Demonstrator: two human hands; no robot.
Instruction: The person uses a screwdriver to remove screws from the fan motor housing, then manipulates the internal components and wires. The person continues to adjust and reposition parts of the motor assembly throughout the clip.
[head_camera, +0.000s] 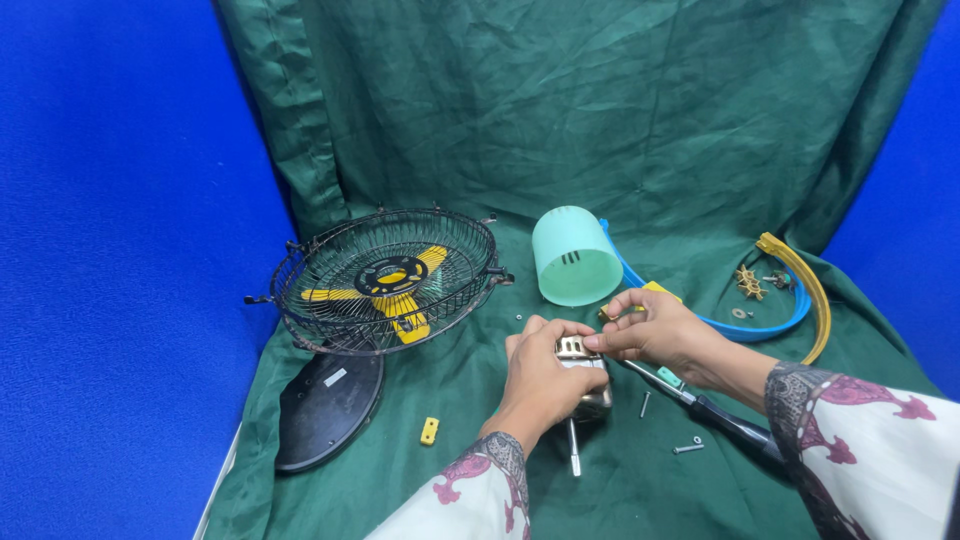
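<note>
Fingers (545, 345) of both hands clamp the motor (583, 385) between them; its shaft (574, 450) points back toward the wrists.

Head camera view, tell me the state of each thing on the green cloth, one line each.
Fan motor: held in both hands, shaft toward the camera.
Left hand: grip closed on motor.
Right hand: fingertips pinching the motor's top.
Wire fan guard: tilted, yellow blade inside.
Mint motor cover: off, on its side.
Screwdriver: lying loose.
</note>
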